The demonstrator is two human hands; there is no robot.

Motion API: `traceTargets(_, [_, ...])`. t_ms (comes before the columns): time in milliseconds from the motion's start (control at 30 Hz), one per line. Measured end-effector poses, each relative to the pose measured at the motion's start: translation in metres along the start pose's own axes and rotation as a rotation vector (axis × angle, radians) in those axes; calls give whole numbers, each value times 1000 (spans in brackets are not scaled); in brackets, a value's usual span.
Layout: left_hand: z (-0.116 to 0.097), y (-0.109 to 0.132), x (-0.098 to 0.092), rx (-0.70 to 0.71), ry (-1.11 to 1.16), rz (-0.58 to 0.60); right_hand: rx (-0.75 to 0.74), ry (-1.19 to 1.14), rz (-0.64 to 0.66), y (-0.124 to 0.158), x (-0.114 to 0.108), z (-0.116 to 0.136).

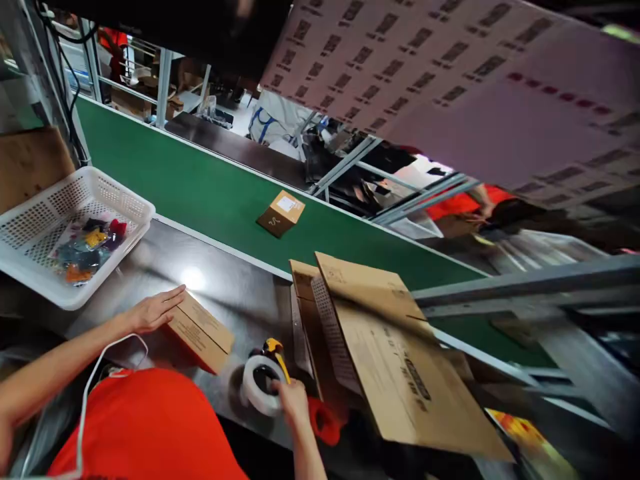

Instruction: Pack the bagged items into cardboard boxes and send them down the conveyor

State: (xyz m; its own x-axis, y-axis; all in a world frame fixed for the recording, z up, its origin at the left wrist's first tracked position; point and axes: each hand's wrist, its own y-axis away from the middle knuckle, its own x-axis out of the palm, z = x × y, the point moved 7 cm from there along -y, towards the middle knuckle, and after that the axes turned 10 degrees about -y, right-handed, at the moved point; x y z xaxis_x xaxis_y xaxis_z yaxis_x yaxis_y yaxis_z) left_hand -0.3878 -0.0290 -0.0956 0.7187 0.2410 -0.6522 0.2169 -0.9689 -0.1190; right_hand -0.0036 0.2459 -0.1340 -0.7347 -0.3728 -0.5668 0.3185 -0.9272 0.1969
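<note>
My left hand (pixel 157 311) rests with fingers stretched out against the near-left end of a small closed cardboard box (pixel 203 327), which lies on the metal worktop (pixel 225 273). To the right of the box, my right hand (pixel 294 400) is closed around a tape dispenser (pixel 274 345) with yellow and black parts. A wide roll of whitish tape (pixel 261 385) sits on the dispenser, just left of my fingers. Close beside my right wrist is a red-orange rounded object (pixel 326 421), too blurred to name.
Left stands a white perforated basket (pixel 75 293) holding small bagged items. A green conveyor belt (pixel 200 190) runs behind the worktop, carrying a small brown box (pixel 281 213). Large cardboard cartons (pixel 395 360) stand at right. A sheet of printed codes (pixel 400 73) hangs overhead. Across the belt, a person's orange clothing (pixel 450 205) shows.
</note>
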Motion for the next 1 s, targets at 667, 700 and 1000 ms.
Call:
traceTargets(667, [-18,-6,4,38,-232,185,-1183,447,323,94,78,214])
traceTargets(700, [-22,-7,1,30,-217,146,-1166,436,325,92,77,212])
traceTargets(1000, [-54,-16,36,-800,1171,-91,-1154,394,345,92,73,207])
